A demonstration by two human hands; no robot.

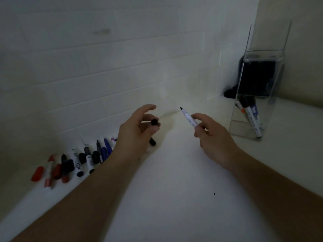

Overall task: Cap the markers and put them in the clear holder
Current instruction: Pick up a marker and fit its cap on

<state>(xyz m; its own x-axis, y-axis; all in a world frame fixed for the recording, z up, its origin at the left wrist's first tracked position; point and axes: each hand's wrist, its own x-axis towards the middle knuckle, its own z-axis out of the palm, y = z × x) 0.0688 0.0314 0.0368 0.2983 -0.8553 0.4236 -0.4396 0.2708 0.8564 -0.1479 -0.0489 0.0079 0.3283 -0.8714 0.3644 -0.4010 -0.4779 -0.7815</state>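
Observation:
My right hand (pixel 210 135) grips an uncapped white marker (pixel 187 117) by its barrel, black tip pointing up and left. My left hand (pixel 138 130) pinches a black cap (pixel 154 122) between thumb and fingers, a short way left of the marker's tip; the two do not touch. A row of several markers and loose caps (pixel 78 160), red, black and blue, lies along the wall on the left. Another black cap (pixel 152 141) lies on the counter just below my left hand. The clear holder (pixel 272 109) stands at the right with a few capped markers (pixel 251 117) leaning inside.
A white counter (pixel 174 180) meets a white tiled wall (pixel 104 75) at the back. A dark object (pixel 257 75) sits in the corner behind the holder. A tiny dark speck (pixel 214 193) lies on the counter near my right forearm.

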